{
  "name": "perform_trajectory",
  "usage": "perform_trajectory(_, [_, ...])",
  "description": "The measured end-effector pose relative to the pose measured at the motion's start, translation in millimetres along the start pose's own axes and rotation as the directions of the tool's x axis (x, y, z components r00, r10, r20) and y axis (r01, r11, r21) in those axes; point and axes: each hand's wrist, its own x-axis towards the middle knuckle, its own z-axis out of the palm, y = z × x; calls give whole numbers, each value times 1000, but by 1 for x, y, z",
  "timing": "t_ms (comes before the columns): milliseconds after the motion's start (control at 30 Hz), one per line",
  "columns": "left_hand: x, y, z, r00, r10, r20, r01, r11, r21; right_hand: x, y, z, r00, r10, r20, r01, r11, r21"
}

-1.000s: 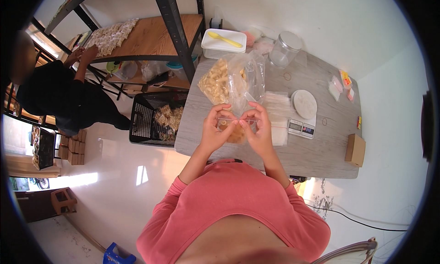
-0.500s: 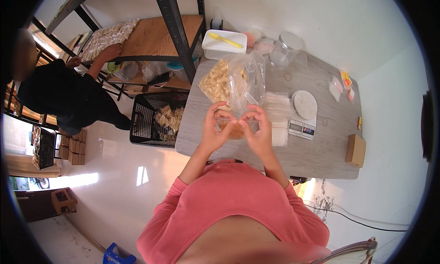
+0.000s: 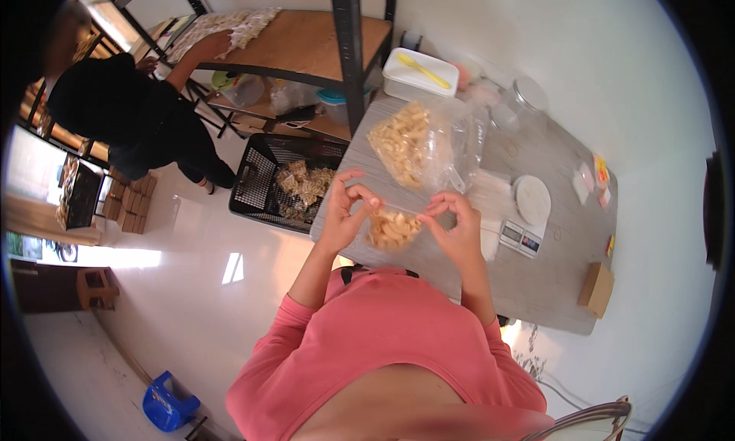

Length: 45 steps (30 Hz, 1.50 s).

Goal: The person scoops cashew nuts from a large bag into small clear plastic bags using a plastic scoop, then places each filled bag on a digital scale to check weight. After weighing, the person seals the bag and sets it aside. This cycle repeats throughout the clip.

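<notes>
- I see the left hand and right hand have drawn apart since the earlier frame.
- Each hand's thumb and fingertips pinch a top corner of a small bag of snacks, between them near the table edge.
- Beyond lies a large bag of snacks, left of a scale.
- Farther left, a co-worker reaches onto a shelf.

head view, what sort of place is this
Probably a small snack-packing room: a large clear plastic bag of pale snacks and a digital kitchen scale sit on the grey table, and a black plastic crate beside it holds what look like filled packets.
</notes>
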Motion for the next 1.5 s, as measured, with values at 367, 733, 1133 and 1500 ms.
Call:
perform_trajectory(367, [-40,-11,-30,869,-422,257,422,905,57,-2,-4,64,967,244,-75,-163,815,557])
perform_trajectory(733, [-88,-79,-206,632,-554,-542,325,824,-463,-5,1,102,959,276,-69,-233,900,368])
perform_trajectory(1133, [6,-143,-268,495,-790,-362,444,588,-677,-45,22,71,882,354,-313,-269,921,283])
perform_trajectory(1500, [-21,-119,-163,546,-191,-816,223,972,-79,-95,95,-33,682,403,-610,-431,896,109])
